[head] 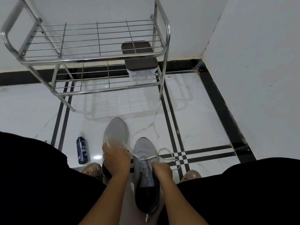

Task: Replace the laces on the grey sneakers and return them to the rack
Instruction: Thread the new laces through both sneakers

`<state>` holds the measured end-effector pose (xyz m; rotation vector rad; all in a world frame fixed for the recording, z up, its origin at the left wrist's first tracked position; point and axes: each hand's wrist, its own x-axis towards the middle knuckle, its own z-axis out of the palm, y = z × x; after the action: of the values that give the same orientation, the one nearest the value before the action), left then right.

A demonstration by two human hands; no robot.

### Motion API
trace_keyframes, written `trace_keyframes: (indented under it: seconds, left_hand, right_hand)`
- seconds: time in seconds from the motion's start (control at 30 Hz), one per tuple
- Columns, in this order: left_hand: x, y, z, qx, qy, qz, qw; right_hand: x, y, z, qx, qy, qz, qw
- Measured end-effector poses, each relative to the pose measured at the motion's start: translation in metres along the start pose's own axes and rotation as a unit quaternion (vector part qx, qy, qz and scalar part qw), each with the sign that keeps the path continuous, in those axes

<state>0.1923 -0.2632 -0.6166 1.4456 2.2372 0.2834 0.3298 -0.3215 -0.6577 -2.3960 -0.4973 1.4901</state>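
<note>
Two grey sneakers stand side by side on the floor between my knees. The left sneaker (pixel 115 130) points toward the rack, and my left hand (pixel 116 159) covers its middle, gripping a white lace (pixel 129 151) that runs taut to the other shoe. The right sneaker (pixel 146 169) has the lace through its front eyelets, with a loose loop (pixel 168 155) lying on the floor to its right. My right hand (pixel 162 168) pinches the lace at that shoe's tongue.
A metal wire shoe rack (pixel 90 57) stands ahead against the wall, with a brown-lidded clear box (pixel 139 62) on its lower shelf. A dark blue spray bottle (pixel 82 151) stands left of the shoes. My sandalled feet (pixel 92 170) flank the sneakers.
</note>
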Motion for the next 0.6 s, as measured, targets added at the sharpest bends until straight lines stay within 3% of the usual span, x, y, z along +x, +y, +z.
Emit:
trace_keyframes:
  seconds: [0.1, 0.17, 0.23, 0.3, 0.5, 0.6]
  left_hand:
    - [-0.02, 0.002, 0.012, 0.161, 0.033, 0.13, 0.978]
    - [-0.032, 0.001, 0.021, 0.223, -0.059, 0.177, 0.957]
    - [-0.039, -0.008, 0.031, 0.206, -0.171, 0.157, 0.951]
    - [-0.038, -0.018, 0.036, 0.177, -0.232, 0.132, 0.947]
    - [-0.022, -0.025, 0.042, 0.087, -0.243, 0.065, 0.964]
    - [-0.01, -0.022, 0.051, -0.027, -0.227, -0.008, 0.974]
  right_hand:
    - [0.014, -0.004, 0.005, 0.119, 0.0, 0.026, 0.993]
    - [0.02, -0.007, 0.009, 0.15, -0.01, 0.024, 0.988]
    - [0.017, -0.012, 0.01, 0.175, -0.019, 0.021, 0.984]
    - [0.015, -0.015, 0.011, 0.199, -0.034, 0.027, 0.979]
    - [0.014, -0.011, 0.014, 0.199, -0.034, 0.007, 0.979]
    - [0.017, -0.003, 0.018, 0.176, -0.019, -0.015, 0.984]
